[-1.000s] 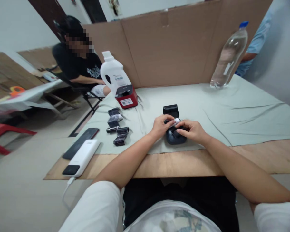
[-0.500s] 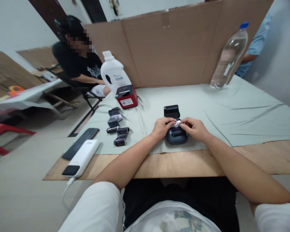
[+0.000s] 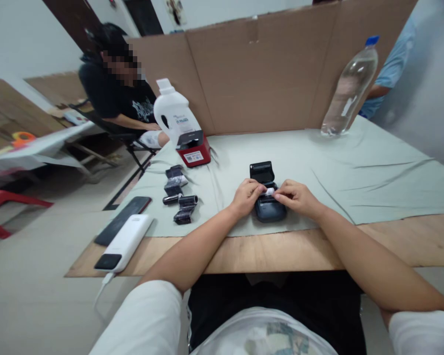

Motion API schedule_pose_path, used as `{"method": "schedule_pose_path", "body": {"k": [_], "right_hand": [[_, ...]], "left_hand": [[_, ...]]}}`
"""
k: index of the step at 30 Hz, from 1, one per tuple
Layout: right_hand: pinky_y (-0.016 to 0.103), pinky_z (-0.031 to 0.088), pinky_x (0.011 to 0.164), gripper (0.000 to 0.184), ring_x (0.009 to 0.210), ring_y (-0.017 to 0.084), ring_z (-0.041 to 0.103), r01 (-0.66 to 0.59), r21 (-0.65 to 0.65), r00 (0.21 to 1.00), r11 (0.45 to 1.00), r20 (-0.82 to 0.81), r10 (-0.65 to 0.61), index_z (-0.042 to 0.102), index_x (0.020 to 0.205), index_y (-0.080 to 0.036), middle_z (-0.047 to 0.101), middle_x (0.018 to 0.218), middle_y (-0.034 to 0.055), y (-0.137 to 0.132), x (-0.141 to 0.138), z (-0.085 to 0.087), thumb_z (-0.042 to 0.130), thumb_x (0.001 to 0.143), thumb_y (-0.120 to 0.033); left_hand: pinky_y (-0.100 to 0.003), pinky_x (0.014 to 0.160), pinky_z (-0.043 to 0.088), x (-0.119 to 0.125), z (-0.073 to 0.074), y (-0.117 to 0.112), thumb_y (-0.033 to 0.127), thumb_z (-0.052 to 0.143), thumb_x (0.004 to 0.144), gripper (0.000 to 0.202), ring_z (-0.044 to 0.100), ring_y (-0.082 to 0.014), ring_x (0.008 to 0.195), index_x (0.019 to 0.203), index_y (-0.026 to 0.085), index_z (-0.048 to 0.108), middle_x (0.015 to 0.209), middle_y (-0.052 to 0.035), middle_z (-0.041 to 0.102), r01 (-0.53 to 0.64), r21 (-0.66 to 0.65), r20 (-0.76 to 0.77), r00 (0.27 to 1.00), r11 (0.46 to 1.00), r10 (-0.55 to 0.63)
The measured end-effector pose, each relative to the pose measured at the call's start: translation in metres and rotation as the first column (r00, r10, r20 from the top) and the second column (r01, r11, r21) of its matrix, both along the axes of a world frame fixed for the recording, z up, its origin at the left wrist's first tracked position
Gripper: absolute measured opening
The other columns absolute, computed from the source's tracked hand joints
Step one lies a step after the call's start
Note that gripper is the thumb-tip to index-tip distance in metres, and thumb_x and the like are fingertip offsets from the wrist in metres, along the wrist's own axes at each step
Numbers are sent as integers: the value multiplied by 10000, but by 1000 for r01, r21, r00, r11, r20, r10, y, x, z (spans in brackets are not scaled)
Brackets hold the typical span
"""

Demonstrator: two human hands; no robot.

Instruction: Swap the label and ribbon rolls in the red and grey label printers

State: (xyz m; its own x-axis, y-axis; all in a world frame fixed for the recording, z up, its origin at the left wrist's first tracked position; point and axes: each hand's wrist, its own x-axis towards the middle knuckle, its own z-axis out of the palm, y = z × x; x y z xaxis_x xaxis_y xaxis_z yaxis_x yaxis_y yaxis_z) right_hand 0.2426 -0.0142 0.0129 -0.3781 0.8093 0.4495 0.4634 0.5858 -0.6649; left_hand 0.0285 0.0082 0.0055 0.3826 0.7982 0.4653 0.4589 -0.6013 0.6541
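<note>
A small dark portable device (image 3: 271,211), like a mini printer, rests on the cloth with its black lid (image 3: 262,172) raised at the back. Over its open compartment is a small white roll (image 3: 270,191), which looks like paper. My left hand (image 3: 248,197) pinches the roll's left end between thumb and fingers. At the right end, the thumb and fingertips of my right hand (image 3: 296,198) close on it too. The compartment's inside is partly covered by my fingers.
Left of my hands lie several black-wrapped rolls (image 3: 183,216), a phone (image 3: 124,220) and a white power bank (image 3: 129,241) with a cable. Behind stand a red-and-black box (image 3: 194,154), a white jug (image 3: 175,111), a water bottle (image 3: 351,91) and a cardboard screen (image 3: 259,79). A person (image 3: 114,93) sits at left.
The white roll has shifted slightly lower, toward the device's compartment, and my fingers have moved with it. My right fingertips sit a little lower. The device has barely moved.
</note>
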Motion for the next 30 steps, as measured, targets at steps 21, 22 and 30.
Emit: {"method": "schedule_pose_path", "body": {"k": [21,22,30], "right_hand": [[251,393,559,285,565,119,533,-164,25,980,986,121,160,730,736,-210,596,614,6,-4,6,10,604,856,-435],[255,397,567,317,575,124,538,-129,11,987,992,95,128,712,711,-204,603,625,10,-3,6,8,591,860,-457],[393,494,831,557,887,244,654,196,-379,980,905,47,-192,559,1200,-200,698,1014,99,11,8,-9,541,837,-622]], "left_hand": [[-388,947,463,-7,-17,15,513,620,805,572,600,-226,1105,1257,190,483,1157,-122,638,-40,-267,195,976,963,95],[-411,984,440,-8,-17,15,495,631,800,585,574,-249,1157,1269,175,494,1217,-142,617,-70,-287,121,987,955,109],[-469,1139,277,-10,-1,1,501,577,839,639,405,-309,1352,1368,164,460,1441,-158,475,53,-275,-17,998,960,-60]]}}
